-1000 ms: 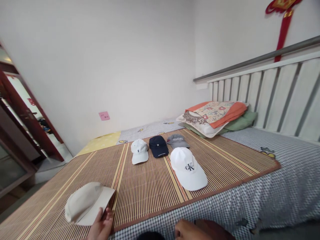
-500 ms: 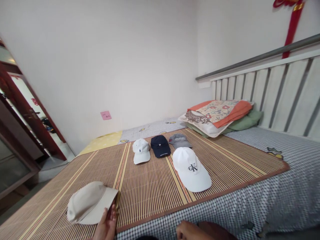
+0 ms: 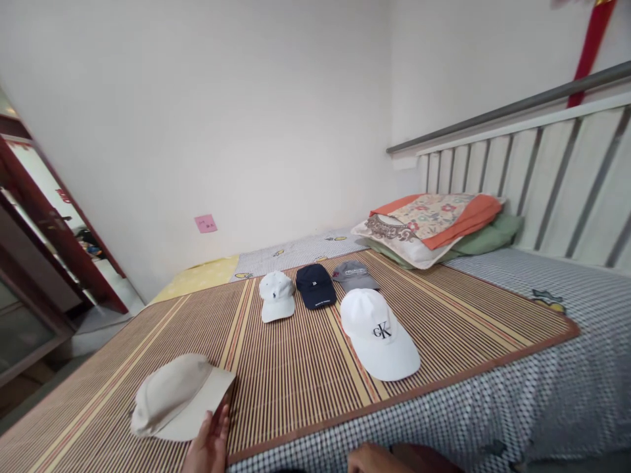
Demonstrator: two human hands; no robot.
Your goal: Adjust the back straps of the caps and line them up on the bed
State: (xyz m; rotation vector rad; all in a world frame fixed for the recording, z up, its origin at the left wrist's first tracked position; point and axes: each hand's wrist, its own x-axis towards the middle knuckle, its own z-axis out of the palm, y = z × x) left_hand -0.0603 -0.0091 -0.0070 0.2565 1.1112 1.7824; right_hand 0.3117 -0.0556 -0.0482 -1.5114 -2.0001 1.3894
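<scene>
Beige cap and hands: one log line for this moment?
left hand: touching beige cap | right hand: touching no cap | navy cap: on striped mat

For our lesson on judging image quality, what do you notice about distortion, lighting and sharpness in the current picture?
Head view: wide-angle stretch, with the headboard slats broadening toward the right edge; soft, even light on the wall; the large letters on the nearest white cap read clearly, while the gray cap's small lettering is too soft to read.

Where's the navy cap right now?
Head view, near the middle: the navy cap lies on the striped mat, between the small white cap on its left and the gray cap on its right.
</scene>
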